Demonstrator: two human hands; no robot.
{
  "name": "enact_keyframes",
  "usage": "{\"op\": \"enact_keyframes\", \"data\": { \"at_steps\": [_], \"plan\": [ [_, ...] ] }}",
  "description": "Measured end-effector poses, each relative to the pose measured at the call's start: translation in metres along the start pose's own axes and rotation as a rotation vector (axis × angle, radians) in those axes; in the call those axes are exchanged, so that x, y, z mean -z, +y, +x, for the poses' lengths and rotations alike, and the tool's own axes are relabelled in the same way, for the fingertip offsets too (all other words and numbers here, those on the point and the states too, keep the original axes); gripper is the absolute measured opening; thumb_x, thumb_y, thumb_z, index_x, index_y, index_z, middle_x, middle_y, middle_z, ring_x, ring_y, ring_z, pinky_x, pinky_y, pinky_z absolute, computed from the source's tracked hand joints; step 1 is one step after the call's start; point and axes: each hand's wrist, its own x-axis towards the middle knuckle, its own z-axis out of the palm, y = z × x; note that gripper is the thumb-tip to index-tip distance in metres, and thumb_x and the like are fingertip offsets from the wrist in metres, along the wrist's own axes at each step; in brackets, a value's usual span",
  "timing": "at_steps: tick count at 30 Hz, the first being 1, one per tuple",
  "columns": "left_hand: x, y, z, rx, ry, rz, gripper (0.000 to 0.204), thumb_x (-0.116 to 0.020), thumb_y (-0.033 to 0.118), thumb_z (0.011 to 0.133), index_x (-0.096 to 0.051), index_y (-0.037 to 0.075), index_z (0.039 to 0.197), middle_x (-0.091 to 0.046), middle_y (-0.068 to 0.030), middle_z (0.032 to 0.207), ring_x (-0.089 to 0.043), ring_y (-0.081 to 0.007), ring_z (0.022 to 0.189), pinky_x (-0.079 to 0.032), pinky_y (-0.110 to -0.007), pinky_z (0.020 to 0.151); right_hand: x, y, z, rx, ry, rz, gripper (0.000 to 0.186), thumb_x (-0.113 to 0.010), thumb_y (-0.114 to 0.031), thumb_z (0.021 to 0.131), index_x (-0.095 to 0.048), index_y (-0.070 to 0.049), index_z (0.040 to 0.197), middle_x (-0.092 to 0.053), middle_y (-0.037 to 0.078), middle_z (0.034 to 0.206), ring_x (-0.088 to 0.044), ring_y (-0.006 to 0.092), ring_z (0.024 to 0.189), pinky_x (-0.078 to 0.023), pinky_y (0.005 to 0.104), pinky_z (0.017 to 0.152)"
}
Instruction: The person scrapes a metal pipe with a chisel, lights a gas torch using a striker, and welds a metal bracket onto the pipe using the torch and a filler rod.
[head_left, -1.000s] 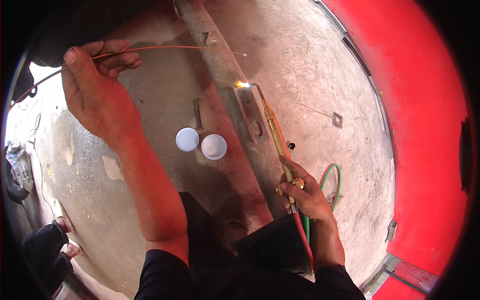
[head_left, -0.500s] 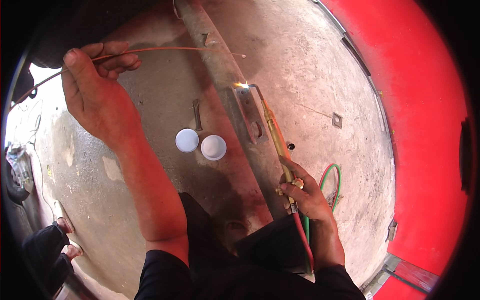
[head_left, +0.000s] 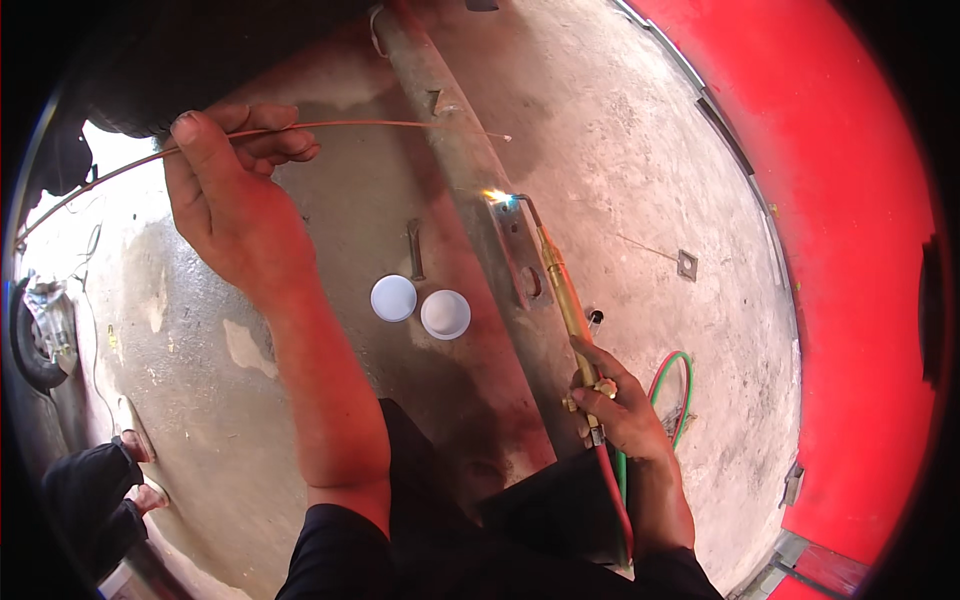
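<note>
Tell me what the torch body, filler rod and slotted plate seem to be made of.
Torch body: likely brass, smooth, from its yellow metallic sheen.
Filler rod: perhaps copper or coppered steel, smooth, reddish; red light may tint it.
Slotted plate: probably steel, dull, judging by its dark, brownish surface.

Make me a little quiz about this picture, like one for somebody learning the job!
1. Which hand holds the torch?
2. True or false: the rod has its tip in the flame.
3. What colours are the two hoses?
A) blue and yellow
B) red and green
C) black and white

Key:
1. The right hand.
2. False: the rod's tip shows apart from the flame.
3. B.
</note>
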Motion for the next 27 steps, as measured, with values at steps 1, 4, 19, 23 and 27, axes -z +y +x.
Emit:
{"op": "enact_keyframes", "data": {
  "at_steps": [1, 4, 19, 23, 27],
  "plan": [
    [0.000, 0.000, 0.000, -0.007, -0.002, 0.001, 0.047, -0.045, 0.043, 0.108, -0.056, -0.001, 0.096, -0.068, -0.0149, 0.079, -0.064, -0.0190, 0.060, -0.053, -0.029, 0.061, -0.001, -0.002, 0.000, -0.015, -0.009, 0.020, 0.061, -0.056, 0.002, 0.096, -0.035, 0.001, 0.153, -0.056, 0.003, 0.089, -0.057, 0.0114, 0.069, -0.050, 0.0278, 0.061],
    [0.001, -0.001, 0.001, -0.014, -0.012, -0.020, 0.046, -0.044, 0.041, 0.108, -0.056, -0.002, 0.096, -0.068, -0.0151, 0.079, -0.064, -0.0193, 0.060, -0.054, -0.030, 0.061, -0.001, -0.006, -0.002, -0.028, -0.013, 0.050, 0.061, -0.056, 0.002, 0.096, -0.035, 0.001, 0.153, -0.056, 0.003, 0.091, -0.058, 0.0112, 0.071, -0.050, 0.0276, 0.063],
    [0.000, -0.003, 0.000, 0.004, -0.008, -0.024, 0.044, -0.046, 0.040, 0.108, -0.056, -0.002, 0.098, -0.068, -0.0166, 0.080, -0.065, -0.0200, 0.060, -0.056, -0.032, 0.061, 0.002, 0.000, -0.001, -0.001, 0.008, 0.043, 0.061, -0.059, 0.001, 0.095, -0.038, 0.001, 0.152, -0.056, 0.002, 0.093, -0.054, 0.0095, 0.080, -0.049, 0.0255, 0.074],
    [-0.001, -0.003, 0.000, 0.006, -0.019, -0.031, 0.044, -0.046, 0.040, 0.108, -0.056, -0.002, 0.098, -0.068, -0.0162, 0.080, -0.065, -0.0195, 0.060, -0.056, -0.032, 0.061, 0.005, 0.007, 0.001, 0.036, 0.026, -0.027, 0.061, -0.061, 0.000, 0.094, -0.039, 0.000, 0.152, -0.058, 0.002, 0.097, -0.055, 0.0099, 0.087, -0.048, 0.0255, 0.080],
    [-0.001, -0.003, 0.000, 0.005, -0.028, -0.004, 0.045, -0.045, 0.040, 0.108, -0.056, -0.002, 0.097, -0.068, -0.0155, 0.079, -0.064, -0.0185, 0.060, -0.055, -0.030, 0.061, 0.005, 0.005, 0.001, -0.016, 0.020, 0.011, 0.061, -0.062, -0.002, 0.094, -0.041, 0.000, 0.151, -0.059, 0.004, 0.103, -0.055, 0.0106, 0.093, -0.048, 0.0260, 0.086]
  ]
}}
